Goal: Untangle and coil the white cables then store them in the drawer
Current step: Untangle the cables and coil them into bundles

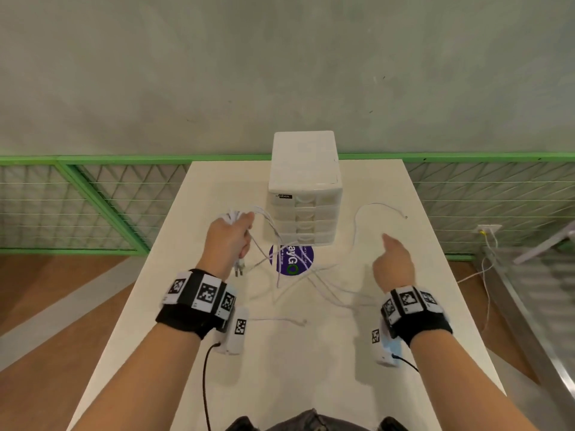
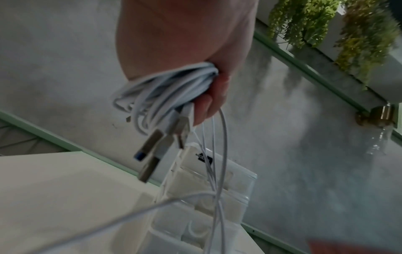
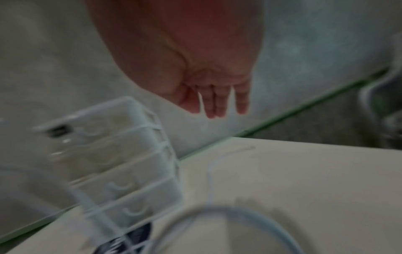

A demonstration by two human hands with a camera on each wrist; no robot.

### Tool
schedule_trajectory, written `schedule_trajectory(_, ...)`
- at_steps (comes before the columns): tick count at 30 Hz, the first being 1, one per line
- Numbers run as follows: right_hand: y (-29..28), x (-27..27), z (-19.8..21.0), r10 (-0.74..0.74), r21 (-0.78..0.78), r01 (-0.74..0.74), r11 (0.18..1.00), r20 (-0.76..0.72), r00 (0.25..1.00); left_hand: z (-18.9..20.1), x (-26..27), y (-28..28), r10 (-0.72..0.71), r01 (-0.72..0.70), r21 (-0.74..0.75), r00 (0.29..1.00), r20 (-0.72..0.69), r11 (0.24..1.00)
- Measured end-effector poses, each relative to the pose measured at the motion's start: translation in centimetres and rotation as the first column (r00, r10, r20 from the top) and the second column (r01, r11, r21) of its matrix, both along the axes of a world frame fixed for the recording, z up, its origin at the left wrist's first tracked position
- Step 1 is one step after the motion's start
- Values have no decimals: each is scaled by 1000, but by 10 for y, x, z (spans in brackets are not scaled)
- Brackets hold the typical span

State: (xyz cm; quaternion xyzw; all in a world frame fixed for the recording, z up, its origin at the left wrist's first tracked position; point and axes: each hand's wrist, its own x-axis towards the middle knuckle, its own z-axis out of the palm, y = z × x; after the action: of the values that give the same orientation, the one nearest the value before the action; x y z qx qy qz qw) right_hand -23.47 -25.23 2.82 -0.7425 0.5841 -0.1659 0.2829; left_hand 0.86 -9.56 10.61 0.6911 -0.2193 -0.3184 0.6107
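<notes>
My left hand [image 1: 230,236] is raised left of the drawer unit and grips a coiled bundle of white cables [image 2: 167,87]. Several USB plugs [image 2: 152,146] stick out of the bundle. Loose strands trail from it down to a tangle of white cables [image 1: 311,279] on the table. My right hand [image 1: 393,262] hovers over the table's right side, fingers [image 3: 217,103] straight and holding nothing. The white drawer unit [image 1: 305,194] stands at the table's far middle with all of its drawers pushed in. It also shows as the drawer unit [image 2: 217,189] below the bundle.
The cream table [image 1: 280,384] carries a round purple sticker [image 1: 291,259] in front of the drawers. One single cable [image 1: 361,217] curves at the right and a short one [image 1: 280,319] lies near my left wrist. A green mesh fence [image 1: 93,197] runs behind.
</notes>
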Motion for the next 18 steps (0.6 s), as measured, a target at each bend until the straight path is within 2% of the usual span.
schedule_trajectory(2, 21, 25, 20, 278, -213, -238, 948, 183, 943, -1, -11, -4, -30, 30, 15, 1000, -5, 999)
schedule_trajectory(3, 30, 36, 28, 432, -269, -375, 887, 194, 881, -1, -15, -5, -43, 43, 24, 999, -5, 999)
schedule_trajectory(5, 43, 57, 36, 644, -278, -601, 749, 92, 760, 2, -20, -6, -67, 66, 36, 998, 4, 997)
schedule_trajectory(7, 50, 71, 33, 735, -248, -718, 651, -31, 677, 5, -22, -5, -91, 91, 33, 996, 18, 995)
schedule_trajectory(8, 51, 73, 32, 734, -243, -723, 647, -57, 676, 6, -22, -4, -99, 98, 32, 995, 26, 995)
schedule_trajectory(12, 50, 67, 33, 643, -133, -639, 758, -12, 765, 8, -15, 4, -74, 73, 31, 996, 40, 997)
schedule_trajectory(14, 49, 65, 30, 591, -129, -581, 803, 60, 804, 7, -12, 7, -64, 62, 38, 997, 45, 997)
schedule_trajectory(16, 42, 61, 28, 432, -184, -400, 898, 200, 879, 4, -8, 9, -45, 43, 46, 998, 42, 998)
schedule_trajectory(18, 30, 51, 21, 227, -218, -159, 963, 335, 915, -1, -2, 11, 0, -2, 51, 1000, 32, 999)
